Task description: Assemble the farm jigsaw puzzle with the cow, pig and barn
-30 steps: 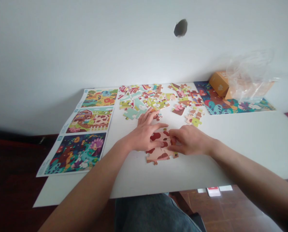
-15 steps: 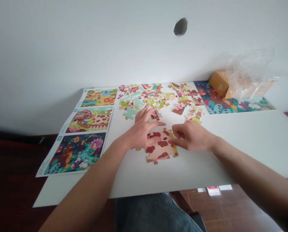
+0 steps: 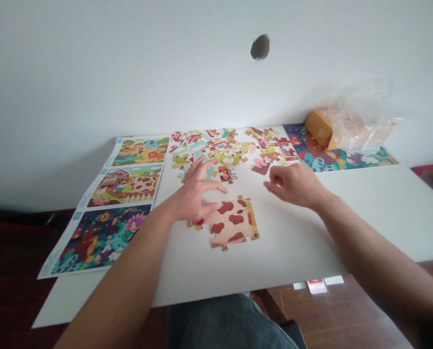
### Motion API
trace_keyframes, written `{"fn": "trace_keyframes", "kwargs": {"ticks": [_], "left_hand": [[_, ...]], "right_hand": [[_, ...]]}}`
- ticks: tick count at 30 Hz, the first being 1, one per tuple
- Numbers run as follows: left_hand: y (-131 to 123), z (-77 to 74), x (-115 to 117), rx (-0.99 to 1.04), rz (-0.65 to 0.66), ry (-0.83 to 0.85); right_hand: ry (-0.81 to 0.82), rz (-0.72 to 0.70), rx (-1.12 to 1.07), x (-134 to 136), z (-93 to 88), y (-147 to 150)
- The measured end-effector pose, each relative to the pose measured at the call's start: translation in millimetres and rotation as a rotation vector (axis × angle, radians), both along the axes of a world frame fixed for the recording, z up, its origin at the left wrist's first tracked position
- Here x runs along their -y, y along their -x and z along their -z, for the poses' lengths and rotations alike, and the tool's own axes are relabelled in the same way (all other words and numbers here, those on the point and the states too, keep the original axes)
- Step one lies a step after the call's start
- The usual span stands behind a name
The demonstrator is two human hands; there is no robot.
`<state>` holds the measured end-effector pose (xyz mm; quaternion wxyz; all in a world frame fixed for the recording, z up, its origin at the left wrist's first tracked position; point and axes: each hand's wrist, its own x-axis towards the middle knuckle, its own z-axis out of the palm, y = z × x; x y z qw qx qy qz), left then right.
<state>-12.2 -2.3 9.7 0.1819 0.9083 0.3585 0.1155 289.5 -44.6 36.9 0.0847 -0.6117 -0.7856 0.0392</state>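
Several puzzle pieces are joined into a cow-patterned block (image 3: 237, 221), cream with brown patches, lying flat on the white table (image 3: 274, 247). My left hand (image 3: 191, 194) is open over its upper left corner, fingers spread, thumb at the block's edge. Partly under that wrist lies a small piece with a red mark (image 3: 199, 222). Just beyond the left fingers is a piece with a face on it (image 3: 227, 175). My right hand (image 3: 296, 185) hovers to the right, fingers curled in, with nothing visible in them. A pig piece (image 3: 262, 166) lies close to its knuckles.
Loose puzzle pieces (image 3: 224, 145) are spread along the wall side. On the left lies a printed sheet (image 3: 124, 186) with three pictures. At the back right an orange box (image 3: 318, 127) and a clear plastic bag (image 3: 360, 121) rest on a dark forest picture (image 3: 311, 159).
My right hand has lifted off the cow block and moved up and away to the right. My left hand has drawn back slightly left, uncovering more of the block. The view has shifted a little.
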Motion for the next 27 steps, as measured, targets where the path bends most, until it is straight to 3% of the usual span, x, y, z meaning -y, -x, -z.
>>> {"fn": "trace_keyframes", "kwargs": {"ticks": [3,5,12,19,23,25,27], "left_hand": [[2,1.8,-3,-0.015,0.025,0.028],[1,2.9,-3,-0.023,0.030,0.055],[-5,6.1,0,-0.024,0.023,0.061],[-10,10.8,2,0.006,0.017,0.048],[-11,7.3,4,0.007,0.010,0.056],[-11,5.1,4,0.008,0.010,0.058],[-8,3.4,3,0.014,0.000,0.049]], "right_hand": [[-0.091,0.374,0.078,-15,0.9,-26],[-0.058,0.452,0.118,-21,4.0,-34],[0.089,0.235,0.063,-13,15.5,-3],[0.032,0.170,0.058,-16,17.8,11],[0.037,0.035,0.006,-16,15.4,10],[0.009,0.054,-0.069,-16,10.7,1],[-0.045,0.191,-0.104,-18,4.3,-15]]}}
